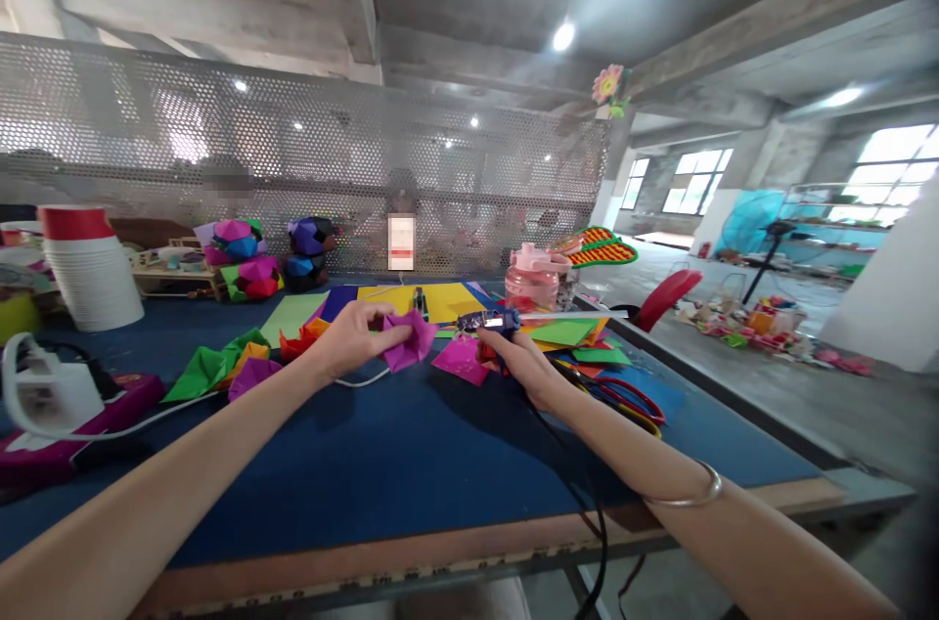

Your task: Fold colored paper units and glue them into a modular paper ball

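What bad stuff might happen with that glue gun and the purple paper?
The glue gun in the right hand points toward the left hand, which holds the purple paper, so hot glue might touch fingers.

Glue might also drip on the pink paper near its tip.

And the black cord hangs over the table's front edge, so it could get snagged.

Matt purple paper (412, 346), shiny metal bracelet (693, 503), smooth blue tabletop (411, 464), translucent plastic jug (529, 289)
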A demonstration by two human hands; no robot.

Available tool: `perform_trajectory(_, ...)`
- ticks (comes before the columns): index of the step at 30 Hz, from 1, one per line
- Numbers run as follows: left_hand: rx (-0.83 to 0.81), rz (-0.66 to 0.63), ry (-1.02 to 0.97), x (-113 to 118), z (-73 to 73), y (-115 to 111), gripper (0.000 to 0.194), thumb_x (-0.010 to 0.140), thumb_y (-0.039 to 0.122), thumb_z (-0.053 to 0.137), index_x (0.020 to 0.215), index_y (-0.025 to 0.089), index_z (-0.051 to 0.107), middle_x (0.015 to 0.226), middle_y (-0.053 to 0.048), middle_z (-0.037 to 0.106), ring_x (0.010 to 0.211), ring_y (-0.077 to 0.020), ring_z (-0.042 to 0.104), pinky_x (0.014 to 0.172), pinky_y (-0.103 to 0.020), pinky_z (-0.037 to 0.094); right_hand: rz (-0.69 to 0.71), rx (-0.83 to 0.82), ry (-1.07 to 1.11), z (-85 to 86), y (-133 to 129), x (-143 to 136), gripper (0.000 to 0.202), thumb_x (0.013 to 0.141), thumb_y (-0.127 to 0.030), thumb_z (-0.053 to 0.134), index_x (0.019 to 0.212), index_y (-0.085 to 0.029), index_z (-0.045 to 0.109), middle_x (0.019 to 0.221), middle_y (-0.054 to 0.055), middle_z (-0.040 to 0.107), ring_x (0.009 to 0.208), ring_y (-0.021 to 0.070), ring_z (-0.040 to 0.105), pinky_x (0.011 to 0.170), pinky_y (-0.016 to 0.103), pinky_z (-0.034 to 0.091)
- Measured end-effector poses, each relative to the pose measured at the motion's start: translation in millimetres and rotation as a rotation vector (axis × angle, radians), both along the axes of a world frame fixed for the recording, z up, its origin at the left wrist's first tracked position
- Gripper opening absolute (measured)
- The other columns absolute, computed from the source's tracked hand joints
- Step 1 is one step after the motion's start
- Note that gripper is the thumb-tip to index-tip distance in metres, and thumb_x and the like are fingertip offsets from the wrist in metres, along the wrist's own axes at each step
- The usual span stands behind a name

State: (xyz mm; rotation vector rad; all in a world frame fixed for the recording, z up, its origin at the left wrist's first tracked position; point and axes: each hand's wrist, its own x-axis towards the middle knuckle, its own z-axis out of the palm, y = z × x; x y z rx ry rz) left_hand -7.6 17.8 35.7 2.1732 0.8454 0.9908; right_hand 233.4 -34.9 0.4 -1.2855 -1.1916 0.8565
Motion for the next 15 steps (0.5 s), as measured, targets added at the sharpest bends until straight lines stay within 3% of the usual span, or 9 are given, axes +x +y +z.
perform_trajectory(3,-0.385,-0.025,-0.253,-1,-3.2,2,0.025,0.071,0.038,0.071,0.075,0.015,0.062,0.066,0.0,0.063,0.06,-0.012,0.056,0.059,-0.024,0.043,-0.006,0.025,-0.03,1.7,-4,-1,0.034,0.077,-0.047,0.065,0.068,-0.014,0.065,0.071,0.006,0.067,0.068,0.015,0.061,0.06,0.023,0.046)
perform_trajectory(5,-0.538,-0.043,-0.328,2,-7.1,1,0.024,0.067,0.031,0.075,0.077,0.015,0.059,0.069,0.0,0.065,0.061,-0.0113,0.058,0.06,-0.024,0.045,-0.013,0.05,-0.094,3.4,-8,-3,0.038,0.079,-0.051,0.062,0.07,-0.014,0.066,0.072,0.006,0.067,0.071,0.0165,0.061,0.062,0.024,0.044)
perform_trajectory(9,-0.633,0.001,-0.348,10,-13.7,-3,0.025,0.062,0.02,0.076,0.079,0.016,0.057,0.064,0.001,0.065,0.054,-0.0102,0.058,0.054,-0.022,0.042,-0.036,0.189,-0.256,6.4,-14,-4,0.041,0.083,-0.054,0.057,0.067,-0.016,0.065,0.072,0.004,0.066,0.074,0.0186,0.06,0.068,0.026,0.043)
perform_trajectory(15,-0.637,-0.003,-0.338,16,-21.8,-1,0.018,0.06,0.02,0.073,0.072,0.012,0.063,0.063,-0.001,0.066,0.055,-0.0107,0.059,0.055,-0.022,0.043,0.033,0.392,-0.487,2.8,-20,-2,0.034,0.088,-0.047,0.053,0.075,-0.018,0.066,0.072,0.004,0.065,0.072,0.0207,0.057,0.069,0.029,0.044)
